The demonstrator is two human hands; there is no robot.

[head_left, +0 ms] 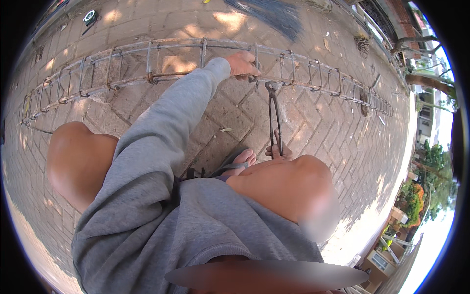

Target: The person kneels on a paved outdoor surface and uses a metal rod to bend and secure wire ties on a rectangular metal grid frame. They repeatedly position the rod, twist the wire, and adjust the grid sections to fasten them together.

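head view: left hand [243,64] fingers grip the rebar cage [147,63]; right hand [278,151] fingers closed round the pincers [273,112]

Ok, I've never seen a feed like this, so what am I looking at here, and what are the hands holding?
This is one fisheye picture from a camera on a person's head, looking down, so straight edges bend near the rim. The person crouches on brick paving; the bare knees and grey sweatshirt fill the lower part. A long rebar cage of steel bars and stirrups lies across the paving. The left hand, at the end of the grey sleeve, grips the cage. The right hand, mostly hidden behind the knee, holds the handles of long pincers, whose head is at the cage.
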